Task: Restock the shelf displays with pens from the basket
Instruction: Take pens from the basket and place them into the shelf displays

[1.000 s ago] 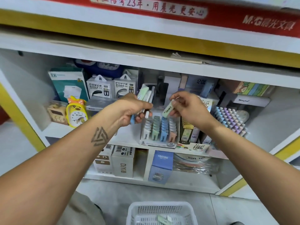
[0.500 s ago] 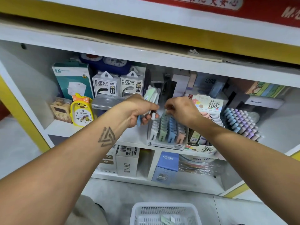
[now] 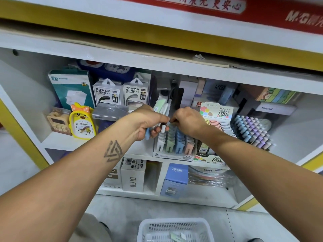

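the right hand (image 3: 187,122) has dropped to the far end of the pen display box (image 3: 174,145), fingers pinched, its green pen now hidden (likely slotted, cannot tell). the left hand (image 3: 148,122) still grips a pen bundle (image 3: 161,109). a second ago that pen was held clear above. the basket (image 3: 174,227) sits near.

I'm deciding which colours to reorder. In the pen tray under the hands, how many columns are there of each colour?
In the pen tray:
White column: 1
Green column: 1
Blue column: 1
Pink column: 1
Total: 4 columns
The pens in the grip of the left hand are not counted.
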